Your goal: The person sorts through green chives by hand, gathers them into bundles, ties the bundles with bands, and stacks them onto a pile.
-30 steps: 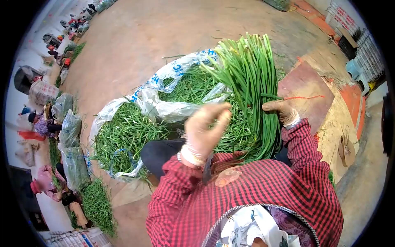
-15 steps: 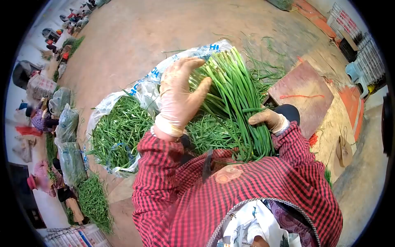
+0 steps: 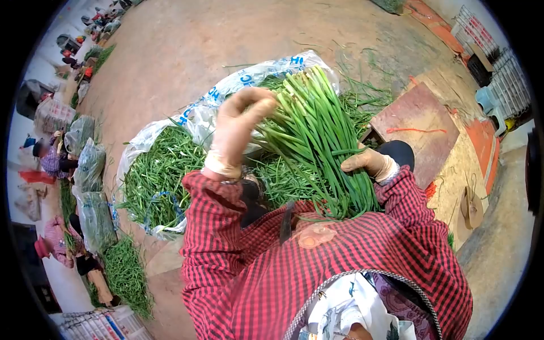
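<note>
Head view, centre: pale-gloved right hand (image 3: 364, 162) grasps long green stalks (image 3: 326, 133); pale-gloved left hand (image 3: 235, 127) curls beside their pale ends, its grip unclear.

Beyond the plastic bag (image 3: 247, 77) runs open floor (image 3: 198, 45), but the green bundle (image 3: 320, 130) stands between bag and board (image 3: 416, 116).

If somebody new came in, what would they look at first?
Probably the big green bunch in the middle, held by the right hand. Next might come the red checked top filling the bottom, then the white plastic with blue letters, left of the bunch, around loose greens.
</note>
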Demonstrator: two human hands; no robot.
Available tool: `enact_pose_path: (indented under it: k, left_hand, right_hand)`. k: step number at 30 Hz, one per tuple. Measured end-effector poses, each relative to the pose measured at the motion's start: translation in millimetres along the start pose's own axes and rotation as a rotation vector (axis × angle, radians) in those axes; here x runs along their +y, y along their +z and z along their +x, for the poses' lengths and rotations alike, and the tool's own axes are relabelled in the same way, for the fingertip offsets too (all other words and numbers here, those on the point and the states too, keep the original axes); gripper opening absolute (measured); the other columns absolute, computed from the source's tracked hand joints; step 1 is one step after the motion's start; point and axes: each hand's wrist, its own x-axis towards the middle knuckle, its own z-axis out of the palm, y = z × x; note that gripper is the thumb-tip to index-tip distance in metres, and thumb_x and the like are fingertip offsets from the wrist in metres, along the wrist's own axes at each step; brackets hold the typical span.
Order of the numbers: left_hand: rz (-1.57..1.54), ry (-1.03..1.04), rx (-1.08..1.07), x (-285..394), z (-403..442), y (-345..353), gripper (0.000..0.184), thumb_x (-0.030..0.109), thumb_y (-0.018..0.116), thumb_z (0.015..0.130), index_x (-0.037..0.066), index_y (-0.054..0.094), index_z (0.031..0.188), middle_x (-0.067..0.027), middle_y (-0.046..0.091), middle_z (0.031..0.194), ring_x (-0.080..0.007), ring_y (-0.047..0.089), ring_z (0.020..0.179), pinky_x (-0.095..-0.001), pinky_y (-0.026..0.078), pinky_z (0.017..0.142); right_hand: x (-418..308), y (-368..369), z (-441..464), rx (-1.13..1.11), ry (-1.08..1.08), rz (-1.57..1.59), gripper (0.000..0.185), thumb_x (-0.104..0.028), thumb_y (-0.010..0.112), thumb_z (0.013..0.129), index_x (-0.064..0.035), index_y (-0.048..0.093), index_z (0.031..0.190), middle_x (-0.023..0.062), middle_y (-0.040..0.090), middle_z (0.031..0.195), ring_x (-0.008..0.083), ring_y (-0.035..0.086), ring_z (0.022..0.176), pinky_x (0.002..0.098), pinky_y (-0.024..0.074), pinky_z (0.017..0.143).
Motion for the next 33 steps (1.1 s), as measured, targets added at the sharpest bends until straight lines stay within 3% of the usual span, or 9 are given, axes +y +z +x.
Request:
enact_pose_path:
  k: [4,8,10,12,16,21,25,28,33]
  left_hand:
    - [-0.198,0.119,0.39,-14,-8,-28,0.02,0.016,0.064,0.093,0.0,0.068,0.103,-0.0061,0.069,0.098,-0.0125,0.061,0.09,-0.0286,0.047,0.088]
    - [-0.68,0.041,0.246,-72,-40,-34,0.054,0.037,0.055,0.097,0.004,0.045,0.14,-0.0182,0.049,0.139,-0.0266,0.047,0.129,-0.0415,0.033,0.113]
    - [-0.098,-0.029,0.169,-78,-57,-8,0.073,0.051,0.055,0.093,0.01,0.031,0.149,-0.0173,0.034,0.151,-0.0285,0.034,0.139,-0.0441,0.023,0.118]
    - [-0.914,-0.082,0.012,-92,-62,10,0.089,0.044,0.073,0.082,0.013,0.026,0.151,-0.0123,0.037,0.149,-0.0258,0.041,0.134,-0.0433,0.032,0.114]
    - [-0.988,-0.08,0.096,-67,-53,24,0.093,0.034,0.078,0.078,0.009,0.025,0.151,-0.012,0.043,0.144,-0.0271,0.046,0.129,-0.0425,0.039,0.109]
    - [-0.937,-0.107,0.017,-55,-46,21,0.087,0.022,0.074,0.078,0.006,0.027,0.149,-0.0165,0.045,0.143,-0.0281,0.049,0.127,-0.0422,0.039,0.108]
    - [-0.884,-0.113,-0.095,-54,-40,17,0.084,0.019,0.073,0.078,0.003,0.029,0.147,-0.0195,0.043,0.143,-0.0287,0.048,0.127,-0.0425,0.039,0.108]
    - [-0.869,-0.075,-0.114,-49,-35,21,0.09,0.02,0.076,0.074,0.006,0.027,0.149,-0.0213,0.044,0.141,-0.0314,0.05,0.125,-0.0442,0.042,0.107]
    - [-0.696,-0.259,-0.201,-41,-35,16,0.071,0.02,0.068,0.075,0.002,0.042,0.139,-0.0132,0.063,0.109,-0.0298,0.06,0.104,-0.0445,0.05,0.094]
  right_hand:
    - [-16,15,-9,0.027,0.05,0.083,0.051,-0.001,0.069,0.077,-0.0001,0.057,0.127,0.0112,0.069,0.108,0.019,0.066,0.094,0.0324,0.053,0.087]
    - [-5,-1,-7,-0.011,0.173,0.228,0.045,-0.009,0.065,0.085,0.0018,0.056,0.127,0.0134,0.068,0.113,0.0217,0.067,0.094,0.0358,0.0539,0.087]
    - [-18,19,-9,-0.068,0.159,0.247,0.048,-0.011,0.065,0.085,0.0022,0.053,0.13,0.0142,0.066,0.117,0.0223,0.067,0.095,0.0358,0.0537,0.088]
    - [-28,43,-7,-0.161,0.332,0.362,0.049,-0.012,0.064,0.086,0.0018,0.052,0.132,0.0151,0.064,0.121,0.0227,0.066,0.098,0.0359,0.0535,0.089]
    - [-12,69,7,-0.154,0.425,0.062,0.052,-0.021,0.068,0.088,-0.0029,0.051,0.134,0.0105,0.063,0.121,0.0188,0.062,0.105,0.0331,0.0498,0.093]
    - [-31,73,5,-0.165,0.067,0.037,0.083,-0.023,0.073,0.085,-0.0077,0.025,0.15,0.0092,0.049,0.14,0.02,0.051,0.123,0.0338,0.0417,0.104]
    - [-32,87,20,-0.097,-0.192,-0.194,0.052,-0.033,0.054,0.099,0.0004,0.043,0.138,0.008,0.057,0.127,0.0135,0.053,0.113,0.0299,0.0441,0.097]
    - [-16,74,30,-0.139,-0.102,-0.402,0.051,-0.037,0.051,0.1,0.0003,0.047,0.135,0.0079,0.059,0.122,0.0138,0.054,0.11,0.0289,0.0443,0.095]
    - [-19,92,25,-0.206,-0.197,-0.424,0.051,-0.035,0.052,0.099,-0.0005,0.046,0.136,0.008,0.058,0.123,0.0146,0.053,0.111,0.0317,0.0422,0.098]
